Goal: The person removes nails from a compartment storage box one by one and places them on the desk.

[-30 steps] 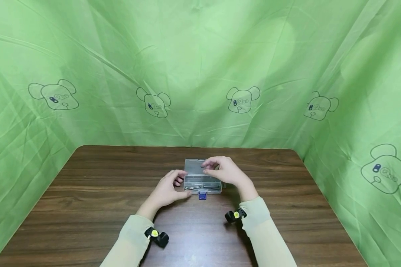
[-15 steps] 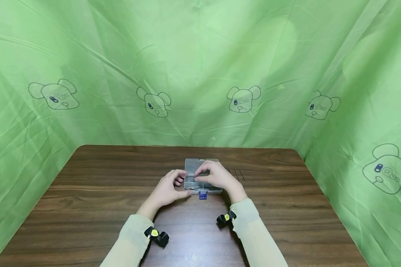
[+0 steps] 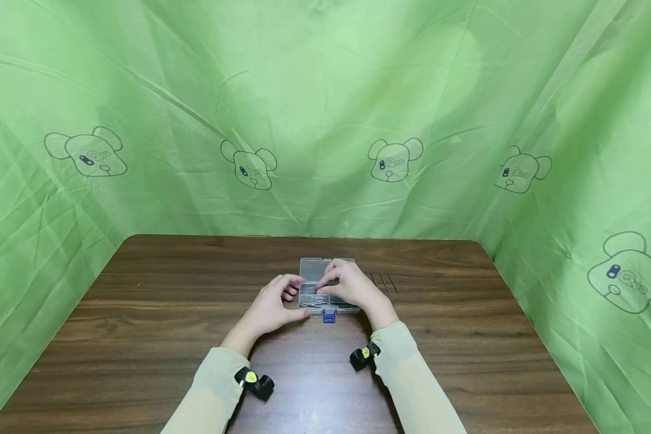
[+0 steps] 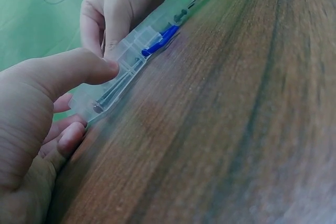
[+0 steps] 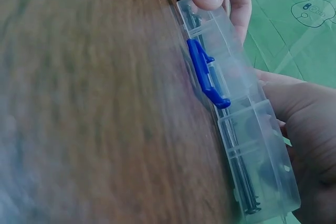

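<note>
A clear plastic compartment box (image 3: 302,298) with a blue latch (image 3: 329,316) lies on the table, its lid (image 3: 310,269) swung back. My left hand (image 3: 271,306) holds the box's left end, thumb at the front corner and fingers behind. My right hand (image 3: 352,286) reaches over the box, thumb and forefinger down in the rear left compartment. Whatever is between those fingertips is hidden. Thin metal nails or screws (image 5: 241,169) lie in the front compartments, also seen in the left wrist view. To the right of the box, several slim metal pins (image 3: 393,283) rest side by side.
The brown wooden table (image 3: 195,271) reaches back to a green cloth (image 3: 314,205) printed with animal heads. A small black wrist camera (image 3: 260,386) is strapped to the left sleeve, another (image 3: 362,357) to the right.
My right hand has moved left and down from above the lid into the rear left compartment, uncovering the pins on the table. My left hand stays on the box.
</note>
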Motion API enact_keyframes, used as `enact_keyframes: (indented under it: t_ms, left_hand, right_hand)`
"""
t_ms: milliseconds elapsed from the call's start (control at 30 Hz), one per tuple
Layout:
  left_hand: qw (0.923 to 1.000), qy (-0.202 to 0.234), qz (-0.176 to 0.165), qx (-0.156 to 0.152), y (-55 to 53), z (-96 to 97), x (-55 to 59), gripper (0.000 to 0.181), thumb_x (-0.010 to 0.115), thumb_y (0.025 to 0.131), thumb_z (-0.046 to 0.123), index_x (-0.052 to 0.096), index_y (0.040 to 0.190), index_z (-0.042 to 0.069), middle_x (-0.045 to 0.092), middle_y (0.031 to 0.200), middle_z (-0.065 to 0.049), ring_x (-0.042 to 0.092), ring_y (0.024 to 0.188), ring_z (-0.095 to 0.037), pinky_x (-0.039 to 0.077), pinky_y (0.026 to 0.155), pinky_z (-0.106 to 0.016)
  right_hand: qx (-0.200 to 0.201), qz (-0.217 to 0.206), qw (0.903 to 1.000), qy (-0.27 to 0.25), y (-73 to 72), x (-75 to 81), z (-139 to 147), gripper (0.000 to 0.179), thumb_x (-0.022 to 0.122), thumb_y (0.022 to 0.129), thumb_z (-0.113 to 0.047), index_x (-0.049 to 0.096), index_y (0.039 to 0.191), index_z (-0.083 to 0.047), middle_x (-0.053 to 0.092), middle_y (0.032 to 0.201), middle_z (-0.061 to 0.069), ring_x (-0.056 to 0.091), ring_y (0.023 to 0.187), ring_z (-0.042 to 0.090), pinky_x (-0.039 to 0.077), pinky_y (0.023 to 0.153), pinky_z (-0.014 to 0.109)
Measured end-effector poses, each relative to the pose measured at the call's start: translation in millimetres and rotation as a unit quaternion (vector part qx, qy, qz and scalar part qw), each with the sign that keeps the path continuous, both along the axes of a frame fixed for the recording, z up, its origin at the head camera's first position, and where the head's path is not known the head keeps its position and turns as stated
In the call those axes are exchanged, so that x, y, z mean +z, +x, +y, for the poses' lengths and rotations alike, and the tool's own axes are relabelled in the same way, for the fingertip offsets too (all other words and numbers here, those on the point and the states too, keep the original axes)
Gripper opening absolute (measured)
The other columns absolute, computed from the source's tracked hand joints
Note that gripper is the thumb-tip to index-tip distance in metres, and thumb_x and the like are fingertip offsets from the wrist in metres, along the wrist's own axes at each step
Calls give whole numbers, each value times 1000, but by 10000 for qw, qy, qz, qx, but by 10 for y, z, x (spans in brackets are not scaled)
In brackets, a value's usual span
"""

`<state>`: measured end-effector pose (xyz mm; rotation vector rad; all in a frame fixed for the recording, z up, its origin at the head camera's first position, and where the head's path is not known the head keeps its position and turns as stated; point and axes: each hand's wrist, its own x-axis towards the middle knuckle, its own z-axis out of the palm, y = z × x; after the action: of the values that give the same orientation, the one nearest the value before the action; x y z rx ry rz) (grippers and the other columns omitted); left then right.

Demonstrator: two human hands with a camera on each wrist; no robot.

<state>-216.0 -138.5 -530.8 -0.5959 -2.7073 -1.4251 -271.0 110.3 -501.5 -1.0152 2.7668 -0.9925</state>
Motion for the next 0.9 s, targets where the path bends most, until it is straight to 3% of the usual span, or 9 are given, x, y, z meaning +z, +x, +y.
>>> enact_keyframes:
  t_ms: [300,533,900]
  left_hand:
    - [10000,11,1,-20,-10,10,5,67,99,81,28,69,138,9,67,119,-3,62,104,-17,57,91,-34]
    - [10000,7,-4,0,-8,-3,-4,66,99,82,29,68,137,10,66,120,-4,62,104,-17,57,91,-35]
    - [10000,20,21,-14,-4,-5,9,66,99,82,29,68,137,9,67,120,-3,63,104,-17,58,91,-36]
  right_hand:
    - [89,340,9991,245,6,16,-3,9,91,91,-20,90,99,-16,63,103,-1,59,98,18,52,92,40]
    - [169,389,9983,408,4,27,5,10,88,93,-24,89,101,-17,64,106,-1,60,100,18,52,94,41]
    - [443,600,9958,539,9,61,1,7,85,95,-16,86,99,-11,65,107,2,63,103,20,55,97,39]
